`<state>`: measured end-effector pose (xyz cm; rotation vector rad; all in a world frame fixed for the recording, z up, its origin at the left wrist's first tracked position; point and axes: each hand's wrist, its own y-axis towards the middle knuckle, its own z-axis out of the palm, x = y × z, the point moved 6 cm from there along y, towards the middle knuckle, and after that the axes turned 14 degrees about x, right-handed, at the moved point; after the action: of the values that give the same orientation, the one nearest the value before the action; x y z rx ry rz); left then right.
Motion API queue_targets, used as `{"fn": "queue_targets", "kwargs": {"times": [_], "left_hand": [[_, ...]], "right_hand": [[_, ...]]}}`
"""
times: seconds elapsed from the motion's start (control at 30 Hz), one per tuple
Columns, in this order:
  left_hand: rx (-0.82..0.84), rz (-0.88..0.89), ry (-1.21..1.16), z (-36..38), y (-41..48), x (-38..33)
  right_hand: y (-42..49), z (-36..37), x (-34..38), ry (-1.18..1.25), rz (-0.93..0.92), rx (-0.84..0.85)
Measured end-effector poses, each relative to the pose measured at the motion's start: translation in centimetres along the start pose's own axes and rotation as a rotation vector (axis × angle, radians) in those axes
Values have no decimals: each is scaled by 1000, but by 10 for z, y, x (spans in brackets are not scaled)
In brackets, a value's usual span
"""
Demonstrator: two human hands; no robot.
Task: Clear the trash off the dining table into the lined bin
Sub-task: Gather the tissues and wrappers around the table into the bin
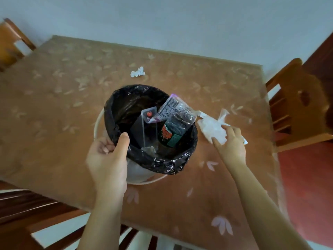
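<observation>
A white bin with a black liner (115, 127) stands on the dining table (54, 105). Inside it lie a dark bottle with a green and red label (171, 132), a clear printed wrapper (173, 109) and a clear flat package (144, 127). My left hand (108, 159) grips the bin's near-left rim, thumb over the liner. My right hand (232, 143) pinches a white crumpled plastic bag (212, 127) lying on the table just right of the bin. A crumpled white paper (137, 72) rests on the table beyond the bin.
The table wears a brown cloth with pale flower prints. Wooden chairs stand at the far left (10, 42), the right (295, 105) and the near left (36, 213). A pale wall runs behind the table; red floor shows at right.
</observation>
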<state>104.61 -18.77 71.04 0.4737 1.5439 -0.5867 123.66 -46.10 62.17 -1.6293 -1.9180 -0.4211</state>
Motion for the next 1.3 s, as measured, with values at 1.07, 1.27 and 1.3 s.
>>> {"fn": "queue_targets", "kwargs": {"times": [1.07, 1.27, 1.3], "left_hand": [[-102, 94, 171, -36, -77, -9], [-121, 76, 223, -42, -79, -16], [-117, 88, 223, -43, -79, -19]], "right_hand": [[-72, -124, 153, 626, -556, 44], [-88, -129, 216, 687, -708, 142], [-90, -128, 225, 694, -724, 155]]}}
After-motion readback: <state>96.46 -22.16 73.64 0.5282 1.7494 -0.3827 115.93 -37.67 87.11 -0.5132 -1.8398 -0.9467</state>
